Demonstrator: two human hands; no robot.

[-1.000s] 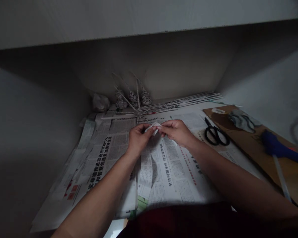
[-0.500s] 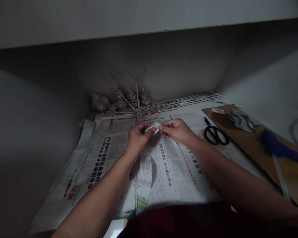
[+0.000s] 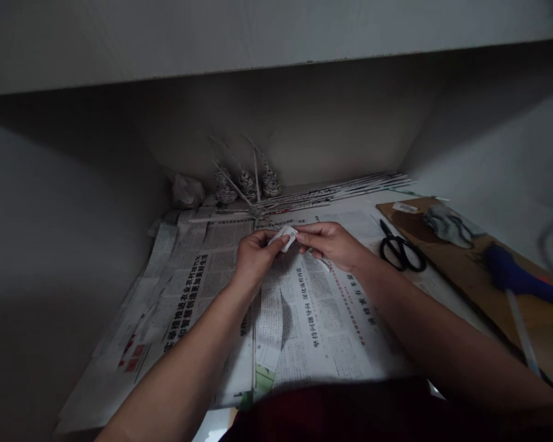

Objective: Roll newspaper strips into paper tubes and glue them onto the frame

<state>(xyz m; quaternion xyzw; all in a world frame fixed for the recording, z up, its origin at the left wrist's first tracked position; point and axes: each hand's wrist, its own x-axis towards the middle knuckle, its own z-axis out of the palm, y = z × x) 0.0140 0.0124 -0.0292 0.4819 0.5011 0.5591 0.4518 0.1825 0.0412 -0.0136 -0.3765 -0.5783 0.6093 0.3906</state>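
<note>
A strip of newspaper [image 3: 286, 235] is pinched between both my hands above the middle of the table. My left hand [image 3: 257, 253] grips its left part with thumb and fingers. On its right part, my right hand [image 3: 325, 244] is closed with the thumb on top; a pale end of paper shows below that palm. Under my hands lie spread newspaper sheets [image 3: 322, 307]. A loose newspaper strip [image 3: 270, 319] rests on them, nearer to me.
Black scissors [image 3: 400, 250] lie to the right, beside a brown board [image 3: 461, 270] bearing a blue glue gun [image 3: 525, 282] and a grey cloth [image 3: 449, 225]. At the back are thin paper rods [image 3: 332, 193], several woven paper pieces [image 3: 247, 184] and a plastic bag [image 3: 187, 191]. A shelf edge [image 3: 276, 67] hangs overhead.
The paper between my fingers has turned slightly and now shows a flatter printed face. My right fingers have shifted a little; both hands stay in nearly the same place.
</note>
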